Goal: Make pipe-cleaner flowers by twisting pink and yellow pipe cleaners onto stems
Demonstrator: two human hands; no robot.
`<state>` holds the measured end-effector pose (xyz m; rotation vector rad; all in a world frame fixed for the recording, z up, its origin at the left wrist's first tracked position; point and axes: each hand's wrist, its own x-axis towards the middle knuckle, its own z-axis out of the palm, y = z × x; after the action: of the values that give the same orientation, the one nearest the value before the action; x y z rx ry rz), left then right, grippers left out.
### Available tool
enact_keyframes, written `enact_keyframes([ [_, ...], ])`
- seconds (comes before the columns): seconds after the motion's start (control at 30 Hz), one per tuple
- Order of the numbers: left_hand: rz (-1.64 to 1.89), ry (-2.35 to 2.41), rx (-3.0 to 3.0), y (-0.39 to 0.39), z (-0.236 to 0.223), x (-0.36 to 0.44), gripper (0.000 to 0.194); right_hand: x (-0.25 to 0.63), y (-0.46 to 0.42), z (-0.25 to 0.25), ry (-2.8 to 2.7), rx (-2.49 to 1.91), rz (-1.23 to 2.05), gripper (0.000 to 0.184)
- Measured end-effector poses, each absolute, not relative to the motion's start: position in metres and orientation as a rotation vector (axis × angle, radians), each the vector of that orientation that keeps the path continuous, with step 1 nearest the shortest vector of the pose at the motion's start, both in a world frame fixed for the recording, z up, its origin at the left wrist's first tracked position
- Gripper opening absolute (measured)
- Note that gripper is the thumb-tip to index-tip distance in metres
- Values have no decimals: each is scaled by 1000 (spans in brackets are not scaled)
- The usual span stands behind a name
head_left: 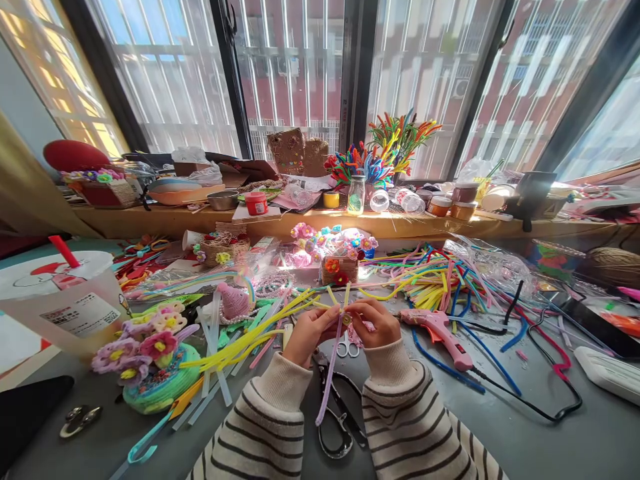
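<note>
My left hand [311, 331] and my right hand [376, 321] meet above the table with their fingertips closed on a small bundle of pipe cleaners. A lilac pipe cleaner [328, 387] hangs down from between the fingers, and short pale yellow ends [347, 293] stick up above them. How the pieces join is partly hidden by the fingers. Below my hands lie black-handled scissors [336, 427] and, further back, a small white-handled pair [349, 347]. Loose yellow pipe cleaners [250, 330] spread out left of my left hand. A pink glue gun [443, 333] lies right of my right hand.
A drink cup [83, 307] with a red straw stands left, behind a fuzzy flower piece [155, 353]. Clear glue sticks [213, 333] lie near it. The glue gun's black cord [530, 410] loops across the right side. A flower basket [340, 268] stands by the crowded sill [300, 223].
</note>
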<state>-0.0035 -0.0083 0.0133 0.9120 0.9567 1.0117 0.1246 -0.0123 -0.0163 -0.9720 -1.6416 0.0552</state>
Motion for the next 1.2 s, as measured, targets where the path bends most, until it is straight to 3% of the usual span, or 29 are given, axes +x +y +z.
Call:
enact_keyframes([
  [0.23, 1015, 920, 954, -9, 15, -5, 17, 122, -15, -13, -1601, -985, 117, 17],
  [0.57, 984, 901, 961, -10, 14, -5, 17, 128, -8, -13, -1219, -1061, 949, 25],
  [0.77, 952, 909, 1022, -10, 12, -5, 18, 134, -5, -17, -1266, -1061, 1009, 25],
  [1.07, 969, 972, 1108, -7, 8, -5, 26, 129, -8, -19, -1319, -1217, 785, 27],
  [1.2, 975, 993, 1148, -8, 9, -4, 26, 130, -7, -18, -1310, -1175, 943, 29],
])
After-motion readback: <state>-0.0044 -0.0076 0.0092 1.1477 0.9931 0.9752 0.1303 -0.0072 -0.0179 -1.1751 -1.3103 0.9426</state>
